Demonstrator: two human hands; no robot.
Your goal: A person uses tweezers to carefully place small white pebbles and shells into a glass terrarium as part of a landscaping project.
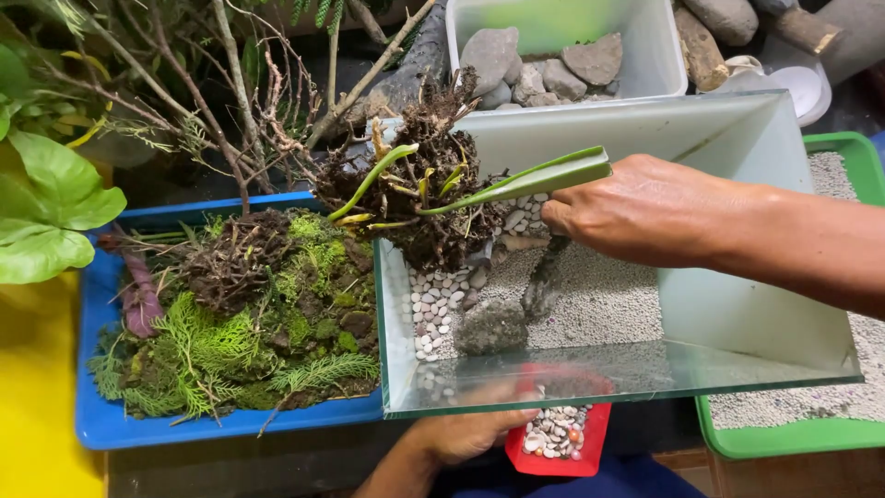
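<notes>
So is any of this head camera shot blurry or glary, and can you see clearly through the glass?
Head view: even, soft light, sharp on the plant clump and right hand; faint glare streaks the glass tank; the left hand and red scoop look hazy through its front pane.

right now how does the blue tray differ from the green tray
The blue tray, left of the glass tank, holds moss, ferns and dark root clumps; the green tray, under the tank's right side, holds pale grey granules. The blue tray shows nearly whole, while the green tray is mostly hidden behind the tank. Both are shallow plastic trays used as holders for loose material.
</notes>
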